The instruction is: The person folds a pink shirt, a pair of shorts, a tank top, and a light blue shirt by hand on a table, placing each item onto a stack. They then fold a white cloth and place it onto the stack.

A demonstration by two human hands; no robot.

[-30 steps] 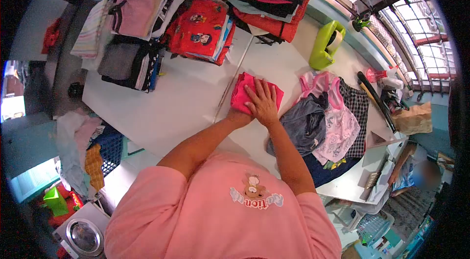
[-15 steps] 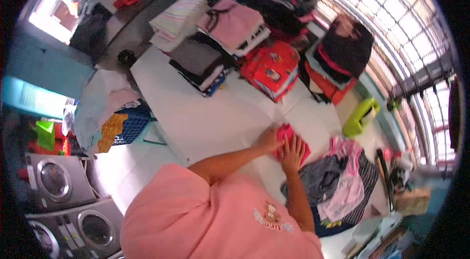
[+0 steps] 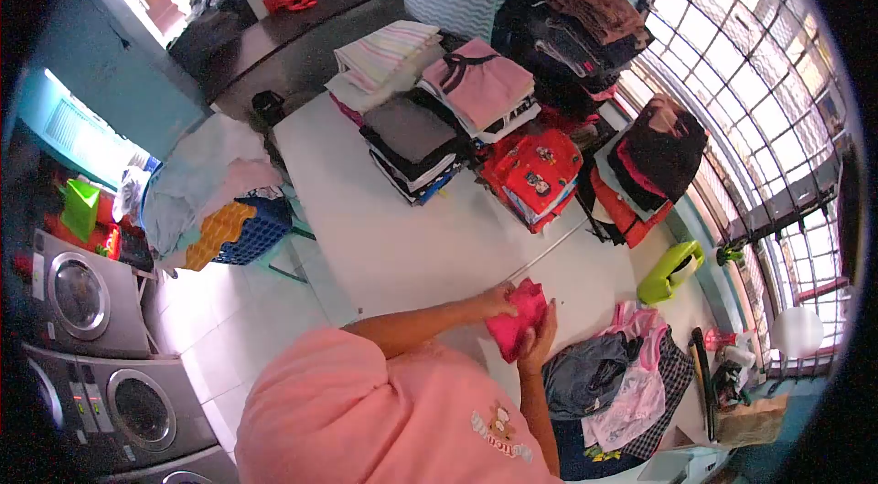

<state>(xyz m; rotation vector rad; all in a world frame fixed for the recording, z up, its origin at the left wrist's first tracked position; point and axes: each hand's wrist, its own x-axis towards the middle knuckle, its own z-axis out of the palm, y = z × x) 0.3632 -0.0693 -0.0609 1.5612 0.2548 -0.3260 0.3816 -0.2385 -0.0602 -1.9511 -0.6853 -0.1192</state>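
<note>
A small folded bright pink cloth point(image 3: 515, 324) is held between my hands, just above the white table. My left hand point(image 3: 496, 301) grips its upper left edge with closed fingers. On the lower right side, my right hand point(image 3: 540, 338) holds it, with the thumb and fingers along its edge. Right of that hand lies a loose heap of clothes: a dark grey garment point(image 3: 590, 376), a light pink garment point(image 3: 631, 402) and a dark checked garment point(image 3: 672, 374).
Folded stacks stand at the table's far side: a grey-topped stack point(image 3: 412, 129), a pink-topped stack point(image 3: 477, 86), a red printed stack point(image 3: 535, 169) and a black-topped stack point(image 3: 663, 146). A green bottle point(image 3: 670, 272) is by the window. A blue laundry basket point(image 3: 256, 230) and washers point(image 3: 82, 297) are at left.
The pink cloth lay flat on the table under both hands; now it is lifted and held between them. The view has shifted, so the stacks appear lower and farther right.
</note>
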